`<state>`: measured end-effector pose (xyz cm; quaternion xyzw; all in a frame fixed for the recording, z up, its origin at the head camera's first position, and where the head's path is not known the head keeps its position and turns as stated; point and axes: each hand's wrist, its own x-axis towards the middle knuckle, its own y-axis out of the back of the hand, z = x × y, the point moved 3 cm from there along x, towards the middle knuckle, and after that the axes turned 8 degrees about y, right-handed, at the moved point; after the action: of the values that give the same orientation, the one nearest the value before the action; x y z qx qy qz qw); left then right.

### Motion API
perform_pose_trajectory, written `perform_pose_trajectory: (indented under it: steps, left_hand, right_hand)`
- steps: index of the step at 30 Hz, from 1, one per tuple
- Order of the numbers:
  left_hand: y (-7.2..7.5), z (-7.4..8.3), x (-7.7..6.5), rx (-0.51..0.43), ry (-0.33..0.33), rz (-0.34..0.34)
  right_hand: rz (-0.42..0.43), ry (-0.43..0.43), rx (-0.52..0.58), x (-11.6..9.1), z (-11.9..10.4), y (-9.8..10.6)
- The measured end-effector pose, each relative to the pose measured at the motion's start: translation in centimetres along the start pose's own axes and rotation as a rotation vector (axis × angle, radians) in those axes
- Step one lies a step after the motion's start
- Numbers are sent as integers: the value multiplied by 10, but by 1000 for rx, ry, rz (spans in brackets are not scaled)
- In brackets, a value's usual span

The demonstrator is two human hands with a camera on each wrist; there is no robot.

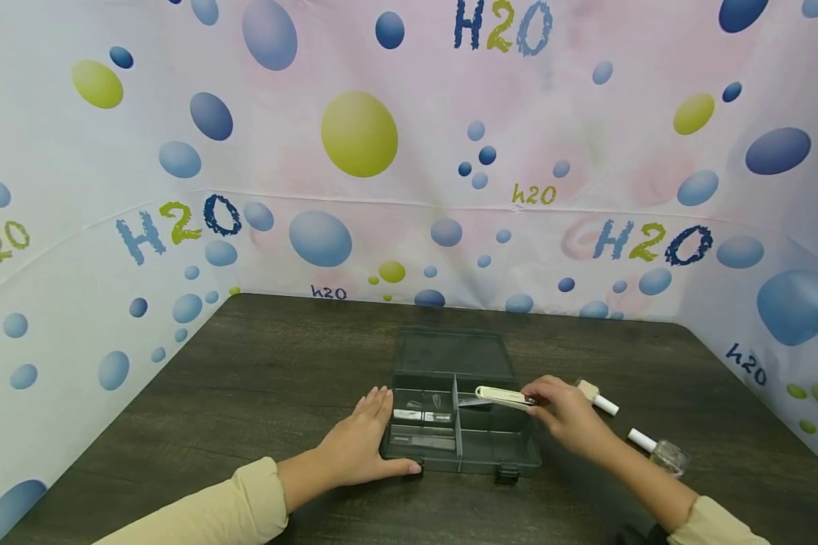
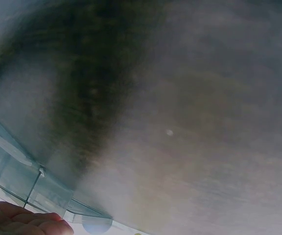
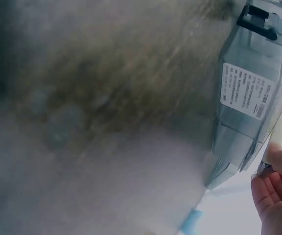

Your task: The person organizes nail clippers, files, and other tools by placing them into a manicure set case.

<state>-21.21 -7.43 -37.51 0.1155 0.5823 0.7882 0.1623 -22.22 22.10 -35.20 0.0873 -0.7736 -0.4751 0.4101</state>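
A grey see-through divider box (image 1: 480,460) lies on the dark table with its lid (image 1: 453,354) folded back. My left hand (image 1: 354,443) rests against its left side, fingers straight and thumb along the front edge. Above the right-hand compartments my right hand (image 1: 572,420) pinches a cream nail clipper (image 1: 499,395) by its metal end. The right wrist view has that clipper's metal end (image 3: 265,169) between thumb and fingers. In the left compartments lie a white strip-like piece (image 1: 419,415) and a flat grey piece (image 1: 423,441); their kinds are unclear.
Right of the box lie two bottles with white caps, a beige one (image 1: 588,389) and a clear one (image 1: 670,457). A black latch (image 1: 507,474) juts from the box's front. A patterned cloth (image 1: 409,151) hangs behind the table (image 1: 300,341).
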Motion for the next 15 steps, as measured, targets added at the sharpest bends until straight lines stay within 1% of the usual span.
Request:
perform_pose_trajectory:
  steps: [5,8,11,15]
  left_hand:
    - [-1,-1,0,-2,0,2]
    - [-1,-1,0,-2,1,7]
    - [0,-1,0,-2,0,12]
    - [0,0,0,-4,-1,8]
  right_hand:
    - [-86,148,-81,8,-8,-3]
    - [-127,217,-105,14,-12,-5]
    - [-159,238,-106,20,-13,-7]
    - [-229,211,-79,26,-13,-9]
